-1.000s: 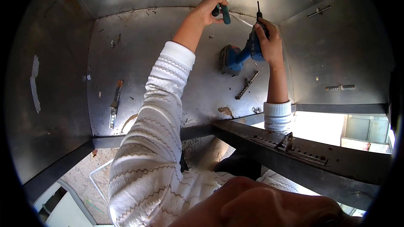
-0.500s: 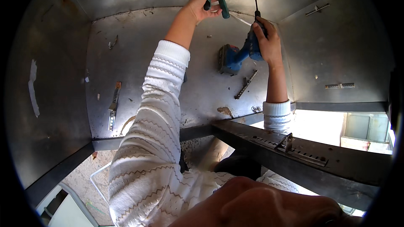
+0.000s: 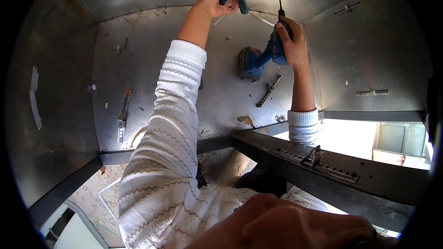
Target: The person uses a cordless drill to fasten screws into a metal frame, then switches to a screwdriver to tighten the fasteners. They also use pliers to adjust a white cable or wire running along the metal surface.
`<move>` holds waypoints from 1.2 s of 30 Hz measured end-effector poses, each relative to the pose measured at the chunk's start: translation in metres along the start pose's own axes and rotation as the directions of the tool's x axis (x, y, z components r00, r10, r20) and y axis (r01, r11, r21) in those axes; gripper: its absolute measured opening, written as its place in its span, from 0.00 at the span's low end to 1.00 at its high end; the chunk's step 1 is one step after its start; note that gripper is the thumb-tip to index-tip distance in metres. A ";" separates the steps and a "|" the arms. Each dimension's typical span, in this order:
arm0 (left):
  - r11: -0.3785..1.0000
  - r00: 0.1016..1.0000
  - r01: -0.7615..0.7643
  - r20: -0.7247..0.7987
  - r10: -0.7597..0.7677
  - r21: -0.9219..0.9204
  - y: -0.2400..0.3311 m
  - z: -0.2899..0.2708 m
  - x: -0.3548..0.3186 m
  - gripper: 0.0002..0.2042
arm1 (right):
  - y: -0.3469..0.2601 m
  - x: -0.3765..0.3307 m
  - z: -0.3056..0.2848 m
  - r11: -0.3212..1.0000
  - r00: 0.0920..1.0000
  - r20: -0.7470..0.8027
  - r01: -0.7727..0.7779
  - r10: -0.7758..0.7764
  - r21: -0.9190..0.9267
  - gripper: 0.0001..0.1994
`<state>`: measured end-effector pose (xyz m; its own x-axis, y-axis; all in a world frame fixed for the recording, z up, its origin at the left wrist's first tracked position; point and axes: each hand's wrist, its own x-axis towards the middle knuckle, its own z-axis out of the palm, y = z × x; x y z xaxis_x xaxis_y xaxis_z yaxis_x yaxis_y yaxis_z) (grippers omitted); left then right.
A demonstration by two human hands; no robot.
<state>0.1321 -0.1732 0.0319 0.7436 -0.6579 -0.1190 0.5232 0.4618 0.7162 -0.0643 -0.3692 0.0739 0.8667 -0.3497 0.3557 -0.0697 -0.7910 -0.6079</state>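
Observation:
Near the top of the view, my left hand [image 3: 215, 1] grips green-handled pliers [image 3: 241, 1] by their handles. The jaws of the pliers reach toward the back metal wall, and their tips are cut off by the top edge. On the right, my right hand [image 3: 296, 46] is closed round the head of a blue cordless drill [image 3: 278, 51], whose thin bit points up and away. Its battery end tilts to the left, above a slotted metal strip [image 3: 269, 91] on the panel.
Metal walls enclose the space. Another slotted strip [image 3: 123, 116] lies on the left of the panel, and smaller ones [image 3: 373, 92] sit on the right wall. A dark metal beam [image 3: 369, 184] bearing a slotted strip crosses at lower right. A white curved object [image 3: 76, 228] stands at lower left.
My left hand and the pliers have shifted slightly up and left in the view. The right hand keeps its hold on the drill, almost unmoved.

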 end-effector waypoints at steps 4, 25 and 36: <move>0.999 1.000 -0.013 0.013 0.013 -0.047 0.002 -0.002 0.000 0.14 | -0.003 0.000 0.002 1.000 1.000 0.004 0.022 -0.022 0.007 0.21; 0.918 0.988 -0.044 0.117 0.097 -0.394 -0.018 0.014 0.010 0.11 | -0.003 -0.002 0.000 1.000 1.000 -0.011 0.007 -0.007 -0.004 0.21; 0.888 0.957 -0.037 0.238 0.163 -0.458 -0.032 0.013 0.023 0.15 | 0.000 -0.003 0.000 0.998 0.998 -0.048 0.048 -0.050 -0.043 0.21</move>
<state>0.1270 -0.2106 0.0147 0.6978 -0.6967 0.1665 0.6280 0.7068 0.3255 -0.0670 -0.3684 0.0725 0.8443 -0.3337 0.4192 -0.0493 -0.8275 -0.5593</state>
